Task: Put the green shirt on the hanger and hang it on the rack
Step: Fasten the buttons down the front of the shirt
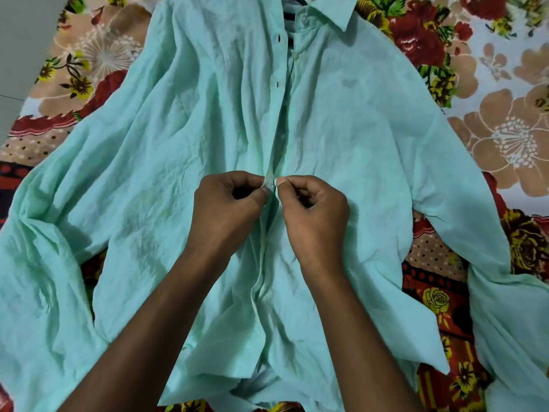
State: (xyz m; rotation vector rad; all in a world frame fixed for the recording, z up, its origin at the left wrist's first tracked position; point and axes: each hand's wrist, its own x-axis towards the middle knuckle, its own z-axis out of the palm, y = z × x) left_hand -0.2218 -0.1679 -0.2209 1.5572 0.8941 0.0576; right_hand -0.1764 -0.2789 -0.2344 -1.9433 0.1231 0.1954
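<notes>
The green shirt (184,138) lies spread face up on a flowered bedsheet, collar at the far end and both sleeves out to the sides. Its front placket runs down the middle, with two dark buttonholes showing higher up. My left hand (225,209) pinches the left edge of the placket at mid-chest. My right hand (315,209) pinches the right edge directly beside it, thumb and fingers curled. The two hands almost touch. A dark striped piece shows inside the open collar (289,13). No hanger or rack is in view.
The flowered bedsheet (502,135) covers the surface all round the shirt. A grey floor (20,40) shows at the upper left beyond the sheet's edge.
</notes>
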